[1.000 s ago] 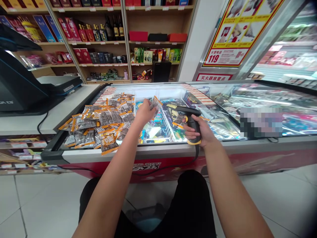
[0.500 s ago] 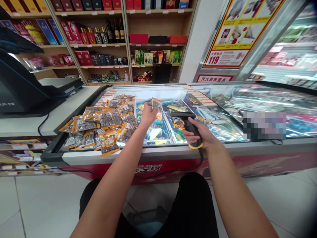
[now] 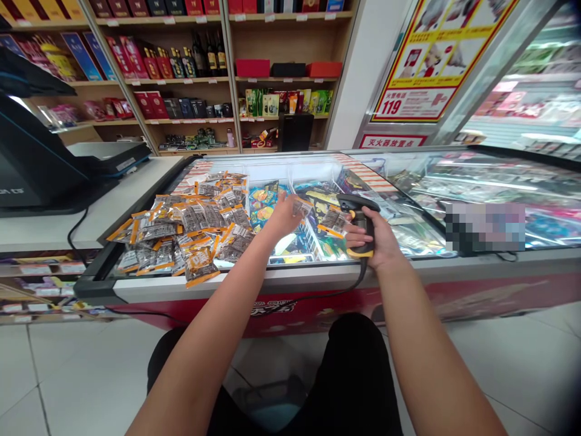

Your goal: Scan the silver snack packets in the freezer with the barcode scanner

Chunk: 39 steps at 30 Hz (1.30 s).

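My left hand point(image 3: 285, 216) is closed on a small clear snack packet point(image 3: 303, 208) with orange ends, held above the glass top of the chest freezer point(image 3: 318, 272). In my right hand point(image 3: 379, 238) is a black and yellow barcode scanner point(image 3: 362, 209), its head tilted up and to the left. Another orange-ended packet point(image 3: 334, 221) shows just left of the scanner, close to my right fingers; whether they touch it I cannot tell. To the left of my left forearm, a heap of similar packets point(image 3: 200, 215) covers the freezer's left end.
A counter point(image 3: 49, 233) with a dark machine point(image 3: 40, 151) stands at the left. The scanner's cable point(image 3: 333, 295) hangs along the freezer front. Shelves point(image 3: 181, 82) of boxes and bottles rise behind. A blurred-out object point(image 3: 485, 227) lies on the freezer's right part.
My left hand has moved right and slightly down with its packet, nearer the scanner. My right hand has shifted a little right and turned the scanner, and the packet beside it shows more fully.
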Available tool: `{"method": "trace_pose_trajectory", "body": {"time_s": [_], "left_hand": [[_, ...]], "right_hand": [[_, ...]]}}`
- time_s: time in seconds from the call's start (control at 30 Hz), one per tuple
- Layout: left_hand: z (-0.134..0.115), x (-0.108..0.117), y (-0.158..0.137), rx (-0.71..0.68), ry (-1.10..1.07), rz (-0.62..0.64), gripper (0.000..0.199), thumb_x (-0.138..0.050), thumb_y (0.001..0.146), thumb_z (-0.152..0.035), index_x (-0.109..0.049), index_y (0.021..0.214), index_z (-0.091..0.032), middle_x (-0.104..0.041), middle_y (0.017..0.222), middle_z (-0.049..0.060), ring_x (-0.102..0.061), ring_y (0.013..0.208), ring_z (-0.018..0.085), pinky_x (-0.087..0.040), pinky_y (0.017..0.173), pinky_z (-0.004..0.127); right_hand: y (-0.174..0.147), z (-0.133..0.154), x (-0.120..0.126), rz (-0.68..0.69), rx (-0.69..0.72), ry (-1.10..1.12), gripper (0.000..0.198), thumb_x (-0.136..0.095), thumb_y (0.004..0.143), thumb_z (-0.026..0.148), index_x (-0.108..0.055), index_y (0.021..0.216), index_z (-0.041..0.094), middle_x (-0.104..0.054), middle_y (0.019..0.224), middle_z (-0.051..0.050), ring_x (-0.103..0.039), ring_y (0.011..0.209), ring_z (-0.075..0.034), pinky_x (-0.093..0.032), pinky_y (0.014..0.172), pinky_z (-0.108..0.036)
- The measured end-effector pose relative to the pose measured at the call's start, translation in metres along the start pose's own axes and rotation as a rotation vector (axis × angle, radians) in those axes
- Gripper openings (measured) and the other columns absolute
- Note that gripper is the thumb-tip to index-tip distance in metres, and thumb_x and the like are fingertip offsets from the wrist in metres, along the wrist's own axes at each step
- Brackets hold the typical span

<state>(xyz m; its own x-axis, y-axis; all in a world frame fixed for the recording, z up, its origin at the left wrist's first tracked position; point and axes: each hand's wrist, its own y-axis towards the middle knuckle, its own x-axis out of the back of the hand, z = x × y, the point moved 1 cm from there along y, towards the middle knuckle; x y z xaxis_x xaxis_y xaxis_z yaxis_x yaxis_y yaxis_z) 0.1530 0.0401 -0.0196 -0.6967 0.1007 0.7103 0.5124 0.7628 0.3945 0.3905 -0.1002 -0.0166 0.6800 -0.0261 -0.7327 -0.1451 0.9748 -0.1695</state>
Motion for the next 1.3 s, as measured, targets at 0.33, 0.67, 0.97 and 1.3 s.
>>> {"method": "trace_pose_trajectory", "body": {"time_s": [0.33, 0.67, 0.97, 1.3], "left_hand": [[-0.050, -0.004, -0.026, -0.141, 0.384, 0.436, 0.059, -0.051, 0.118, -0.038, -0.057, 0.174, -0.022, -0.037, 0.194, 0.014, -0.039, 0.177, 0.046, -0.039, 0.142, 0.066], [-0.109, -0.068, 0.011, -0.154, 0.523, 0.493, 0.078, -0.047, 0.118, -0.061, -0.040, 0.186, -0.023, -0.022, 0.199, 0.015, -0.032, 0.180, 0.044, -0.033, 0.145, 0.061], [-0.083, -0.006, -0.035, -0.106, 0.436, 0.220, 0.054, -0.068, 0.109, -0.041, -0.071, 0.157, -0.017, -0.045, 0.187, 0.024, -0.044, 0.170, 0.055, -0.032, 0.140, 0.074], [0.028, 0.150, -0.102, -0.047, 0.469, 0.491, 0.058, -0.075, 0.094, -0.028, -0.071, 0.152, -0.026, -0.072, 0.160, 0.013, -0.058, 0.157, 0.035, -0.047, 0.132, 0.047]], "right_hand": [[-0.003, 0.002, 0.004, 0.057, 0.048, 0.227, 0.026, -0.082, 0.098, 0.034, -0.059, 0.106, 0.024, -0.047, 0.060, 0.013, -0.048, 0.038, -0.007, -0.047, 0.041, -0.020], [-0.017, 0.001, 0.009, 0.314, 0.353, 0.743, 0.025, -0.077, 0.096, 0.037, -0.057, 0.109, 0.030, -0.044, 0.056, 0.014, -0.048, 0.034, -0.010, -0.044, 0.039, -0.023], [-0.021, 0.002, 0.007, 0.425, 0.260, 0.577, 0.016, -0.072, 0.095, 0.033, -0.064, 0.108, 0.028, -0.052, 0.061, 0.010, -0.048, 0.042, -0.009, -0.044, 0.048, -0.021], [-0.024, -0.001, -0.015, 0.114, 0.243, 0.076, 0.024, -0.059, 0.112, 0.043, -0.068, 0.103, 0.022, -0.041, 0.060, 0.014, -0.020, 0.039, 0.000, -0.028, 0.047, -0.013]]}}
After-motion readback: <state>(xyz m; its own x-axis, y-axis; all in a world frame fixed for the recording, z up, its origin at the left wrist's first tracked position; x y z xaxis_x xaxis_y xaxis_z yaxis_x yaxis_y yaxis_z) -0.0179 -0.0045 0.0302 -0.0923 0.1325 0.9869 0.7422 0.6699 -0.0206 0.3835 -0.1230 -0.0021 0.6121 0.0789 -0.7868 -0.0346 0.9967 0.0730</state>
